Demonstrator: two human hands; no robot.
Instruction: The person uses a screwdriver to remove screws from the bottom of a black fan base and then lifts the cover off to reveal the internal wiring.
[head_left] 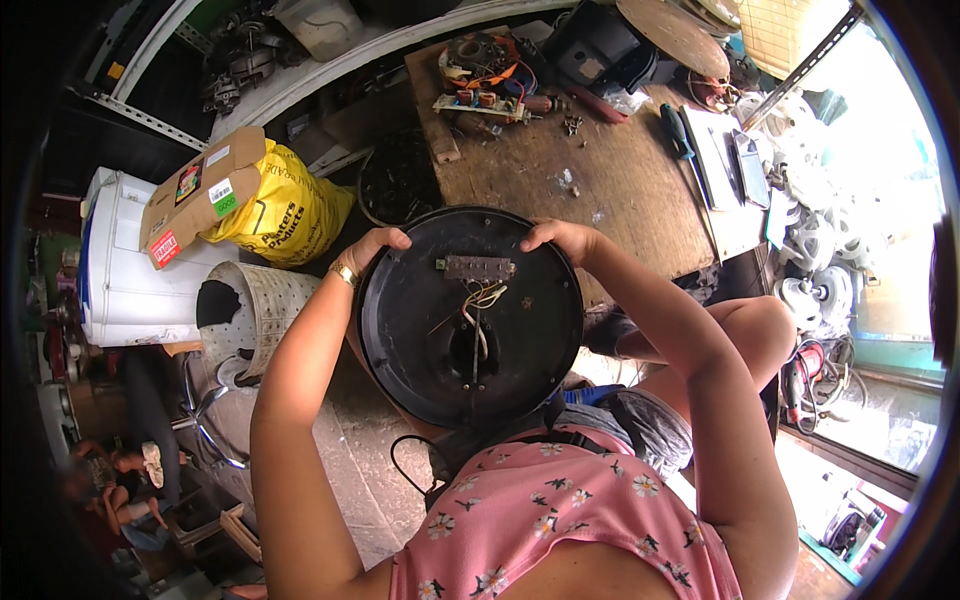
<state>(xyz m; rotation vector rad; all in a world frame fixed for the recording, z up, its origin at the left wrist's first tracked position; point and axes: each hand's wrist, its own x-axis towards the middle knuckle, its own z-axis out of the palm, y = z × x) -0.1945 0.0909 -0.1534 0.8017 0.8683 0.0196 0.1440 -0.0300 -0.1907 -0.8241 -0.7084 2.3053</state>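
**Both hands on the rim of a round black base, wiring side up**

Pink floral cloth (560, 520) fills the lower edge, closest to the lens, and both bare forearms rise from it toward a round black disc (470, 315) held up in front of the person, tilted toward the camera. It sits between the body and the near edge of the wooden worktop (600, 190), overlapping that edge so the worktop's front is hidden behind it.

The left hand (372, 248) curls over the disc's upper-left rim; only the backs of the fingers and a gold bracelet (345, 273) show, and the fingertips are out of sight behind the rim. The right hand (562, 238) is closed over the upper-right rim in the same way, its thumb hidden.

On the disc's face, a small brown terminal strip (478, 267) sits near the top, with pale wires (478, 300) running down to a central opening. Where the wires end inside that hole is too dark to make out.

Farther off on the worktop lie a circuit board with coloured wires (485, 85), a screwdriver with a dark handle (676, 130) and a few small loose bits too small to tell apart. To the left, off the worktop, stand a yellow sack (290, 215), a cardboard piece (200, 190) resting on it, and a perforated drum (250, 300). White fan-like parts (815, 250) at the right are washed out by daylight.
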